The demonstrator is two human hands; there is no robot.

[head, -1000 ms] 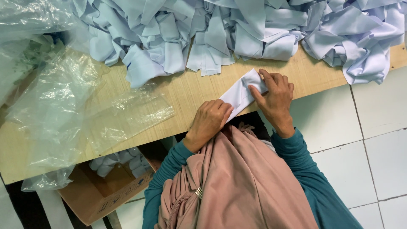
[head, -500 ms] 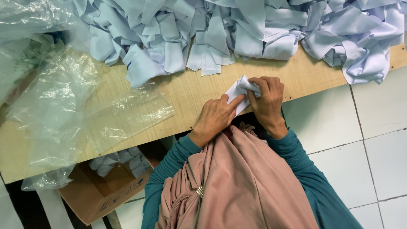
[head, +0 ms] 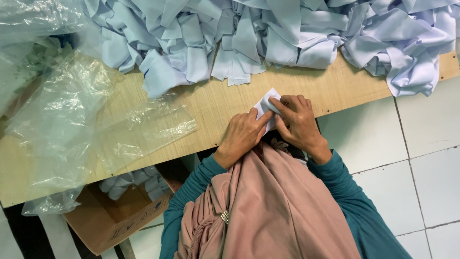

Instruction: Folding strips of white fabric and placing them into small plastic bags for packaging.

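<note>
Both hands meet on a small folded piece of pale cloth (head: 265, 104) at the near edge of the wooden table (head: 335, 91). The right hand (head: 299, 122) pinches the piece's right side, with fingertips (head: 280, 106) pressed down over the fold. The left hand (head: 242, 134) closes against the piece from the other side, its fingers bent and touching the lower left edge. The cloth lies between the two hands, with one white corner poking up and away from the person toward the far side of the table. Both hands are equally close to it; neither has a free reach.

Beyond the hands, across a strip of bare wood, a big heap of light blue fabric pieces (head: 268, 33) runs along the far edge, well apart from the grip. To the left, crumpled clear plastic bags (head: 91, 124) lie on the tabletop, the nearest sheet just beside the left wrist. Below the table's edge on the left sits an open cardboard box (head: 112, 223) holding more blue pieces. White floor tiles (head: 421, 163) lie to the right. Nothing stands between the hands and the heap.
</note>
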